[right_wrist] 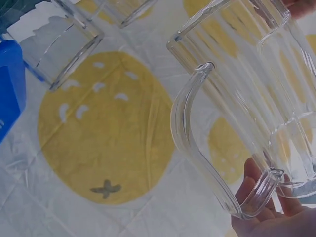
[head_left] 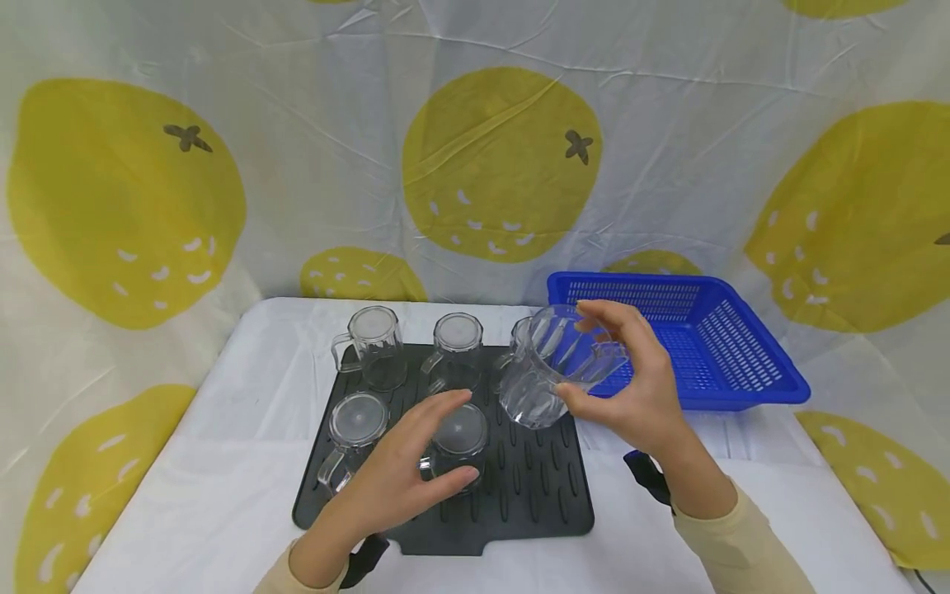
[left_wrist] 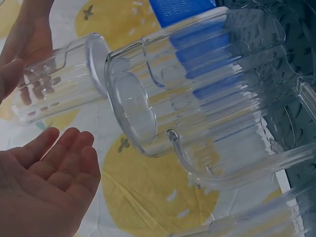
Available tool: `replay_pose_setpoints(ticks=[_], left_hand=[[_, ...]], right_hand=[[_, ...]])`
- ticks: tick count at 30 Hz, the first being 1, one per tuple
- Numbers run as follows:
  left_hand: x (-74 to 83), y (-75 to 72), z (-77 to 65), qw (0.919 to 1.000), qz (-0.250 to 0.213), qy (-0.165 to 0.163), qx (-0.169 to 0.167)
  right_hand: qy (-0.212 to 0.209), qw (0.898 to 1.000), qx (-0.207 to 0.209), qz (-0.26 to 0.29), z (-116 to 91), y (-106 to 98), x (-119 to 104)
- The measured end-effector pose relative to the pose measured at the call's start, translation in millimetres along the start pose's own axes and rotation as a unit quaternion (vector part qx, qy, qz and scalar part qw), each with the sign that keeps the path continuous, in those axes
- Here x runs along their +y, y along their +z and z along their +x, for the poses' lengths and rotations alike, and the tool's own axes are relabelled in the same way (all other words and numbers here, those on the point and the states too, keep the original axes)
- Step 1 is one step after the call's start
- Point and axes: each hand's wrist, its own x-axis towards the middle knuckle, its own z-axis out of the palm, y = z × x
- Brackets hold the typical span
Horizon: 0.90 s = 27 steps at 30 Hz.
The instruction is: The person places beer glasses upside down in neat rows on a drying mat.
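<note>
My right hand (head_left: 640,381) grips a clear glass mug (head_left: 529,394) by its rim end, thumb and fingers on opposite sides. The mug is tilted above the right back part of a dark ribbed drying mat (head_left: 519,495). In the right wrist view its curved handle (right_wrist: 183,126) points away from the fingers. My left hand (head_left: 401,470) hovers over the front of the mat, fingers parted and holding nothing. Near it stand a front left glass mug (head_left: 359,421) and a front middle glass mug (head_left: 462,431), bases up. The left hand partly hides the latter.
At the back of the mat are a left glass mug (head_left: 374,326), a middle glass mug (head_left: 458,334) and another partly hidden behind the held one. A blue plastic basket (head_left: 772,363) sits at the right back, on the white cloth (head_left: 215,462).
</note>
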Motion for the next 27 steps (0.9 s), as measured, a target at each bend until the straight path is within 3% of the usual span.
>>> replay_pose_setpoints(ticks=[6, 10, 18, 23, 27], left_hand=[[-3.3, 10.3, 12.6, 0.9995, -0.012, -0.027, -0.006], [-3.3, 16.1, 18.0, 0.998, -0.031, -0.055, -0.01], [-2.9, 25.2, 23.0, 0.9955, -0.062, -0.07, -0.013], [-2.6, 30.6, 26.2, 0.9924, -0.103, -0.067, -0.01], [-3.2, 32.4, 26.7, 0.991, -0.127, -0.041, -0.012]], right_hand=[[-0.034, 0.999, 0.002, 0.014, 1, 1, -11], [-0.041, 0.998, 0.0, 0.054, 0, 3, -15], [-0.06, 0.99, -0.004, 0.13, 1, 4, -18], [-0.065, 0.982, -0.014, 0.179, -1, 4, -19], [-0.069, 0.973, -0.018, 0.22, -3, 3, -18]])
